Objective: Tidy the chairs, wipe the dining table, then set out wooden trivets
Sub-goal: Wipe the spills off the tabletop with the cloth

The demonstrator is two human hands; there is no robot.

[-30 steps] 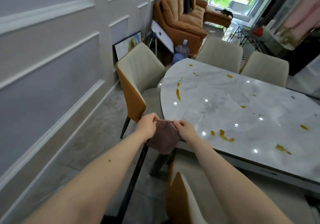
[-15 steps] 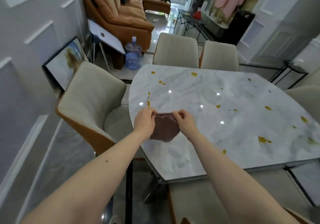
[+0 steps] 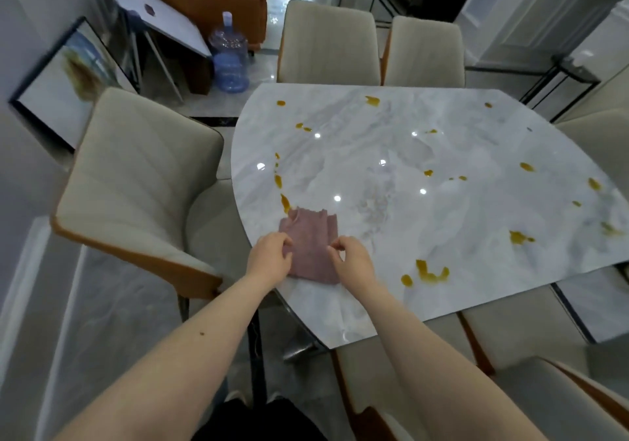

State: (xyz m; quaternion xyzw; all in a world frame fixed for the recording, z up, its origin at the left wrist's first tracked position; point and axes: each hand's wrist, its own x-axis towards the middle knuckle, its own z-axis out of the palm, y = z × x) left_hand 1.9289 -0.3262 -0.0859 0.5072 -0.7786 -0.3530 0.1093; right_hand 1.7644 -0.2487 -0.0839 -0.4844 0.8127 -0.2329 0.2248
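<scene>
A mauve cloth lies flat on the marble tabletop near its curved near-left edge, spread between the two hands. The left hand sits on the cloth's left edge, its fingers curled and pinching the fabric there. The right hand is at the cloth's right edge, its fingers bent and nipping the fabric. The cloth reaches away from both sets of fingers toward the tabletop's middle, its far edge rumpled. Just beyond that far edge, left of centre, lies a yellow-brown stain; more stains lie to the right of the right fingers. A beige chair stands left of the left fingers.
</scene>
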